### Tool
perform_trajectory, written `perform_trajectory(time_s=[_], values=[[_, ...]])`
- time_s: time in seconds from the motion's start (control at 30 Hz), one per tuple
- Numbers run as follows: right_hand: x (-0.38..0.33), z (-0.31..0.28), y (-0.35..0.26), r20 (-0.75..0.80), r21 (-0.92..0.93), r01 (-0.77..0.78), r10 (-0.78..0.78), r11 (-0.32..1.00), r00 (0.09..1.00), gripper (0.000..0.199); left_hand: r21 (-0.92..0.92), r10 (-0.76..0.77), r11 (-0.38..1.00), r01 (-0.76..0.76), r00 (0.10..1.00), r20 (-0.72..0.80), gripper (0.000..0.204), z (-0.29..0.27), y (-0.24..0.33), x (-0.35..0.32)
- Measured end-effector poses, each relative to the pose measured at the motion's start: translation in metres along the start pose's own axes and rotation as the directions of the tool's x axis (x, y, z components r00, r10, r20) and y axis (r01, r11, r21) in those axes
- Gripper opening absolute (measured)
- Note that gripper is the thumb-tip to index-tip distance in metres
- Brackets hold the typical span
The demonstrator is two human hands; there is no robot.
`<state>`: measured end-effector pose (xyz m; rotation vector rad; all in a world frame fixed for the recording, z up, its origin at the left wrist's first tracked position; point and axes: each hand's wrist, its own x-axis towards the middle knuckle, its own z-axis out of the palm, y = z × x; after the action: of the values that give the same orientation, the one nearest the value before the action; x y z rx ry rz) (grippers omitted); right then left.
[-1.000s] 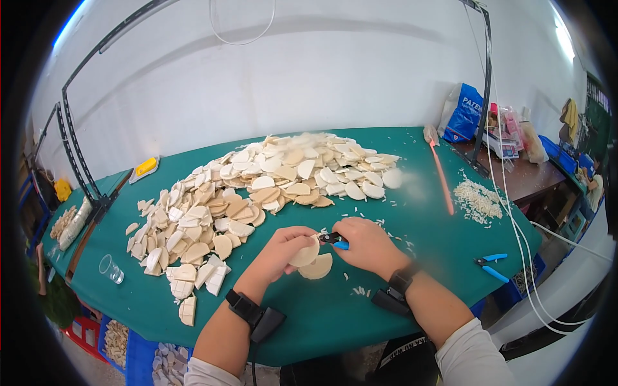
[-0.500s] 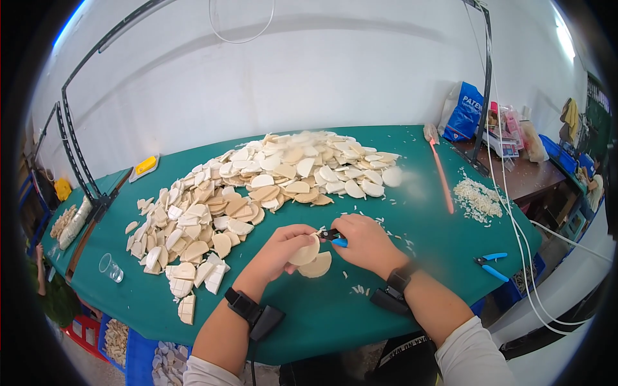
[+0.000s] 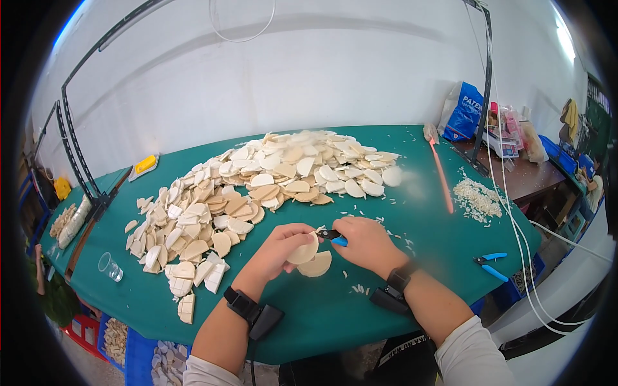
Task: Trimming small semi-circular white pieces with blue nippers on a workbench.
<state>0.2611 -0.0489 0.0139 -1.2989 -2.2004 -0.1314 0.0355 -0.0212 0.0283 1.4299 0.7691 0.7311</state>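
- Left hand [image 3: 286,248]: fingers pinching cream pieces [image 3: 315,265] over the table [image 3: 309,334], toward its front edge.
- Right hand [image 3: 367,241]: fingers wrapped around blue-handled cutters [image 3: 340,241], tips at the pieces.
- Second cutters [image 3: 494,273]: near the table's right edge.

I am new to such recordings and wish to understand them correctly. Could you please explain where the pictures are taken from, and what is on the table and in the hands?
There is no machine here: a person works with two bare hands. All the pictures come from one fisheye camera on the person's head, looking down, so straight edges bend near the rim. Each wrist wears a black device.

The left hand holds pale rounded pieces. The right hand holds blue-handled cutters, their dark tip at the pieces' upper edge.

On the green table lie a large heap of similar pieces, a small pile of white bits, a long pink tool, another blue-handled tool and a clear cup.
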Motion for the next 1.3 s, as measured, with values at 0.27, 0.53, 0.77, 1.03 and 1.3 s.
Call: perform_trajectory(time_s=[0.27,0.53,0.77,1.03,1.3], values=[[0.001,-0.001,-0.001,0.059,-0.029,-0.001,0.003,1.000,0.998,0.023,0.004,-0.007,1.000,0.007,1.000,0.007,0.027,-0.002,0.001,-0.001],[-0.001,0.003,0.005,-0.019,0.028,-0.068,0.069,0.997,0.997,0.019,0.105,-0.021,0.994,0.016,0.999,0.049,0.023,0.000,0.004,0.000],[0.005,0.005,0.000,-0.039,0.233,-0.239,0.254,0.943,0.966,0.026,0.615,0.408,0.708,-0.347,0.912,0.045,0.025,-0.002,-0.008,0.000],[0.003,0.007,0.004,-0.088,0.233,-0.270,0.296,0.934,0.951,0.027,0.486,0.211,0.854,-0.186,0.978,0.005,0.024,0.006,-0.004,-0.001],[0.004,0.008,0.003,-0.076,0.231,-0.284,0.309,0.930,0.948,0.024,0.569,0.237,0.789,-0.230,0.970,0.064,0.025,0.004,-0.012,0.004]])
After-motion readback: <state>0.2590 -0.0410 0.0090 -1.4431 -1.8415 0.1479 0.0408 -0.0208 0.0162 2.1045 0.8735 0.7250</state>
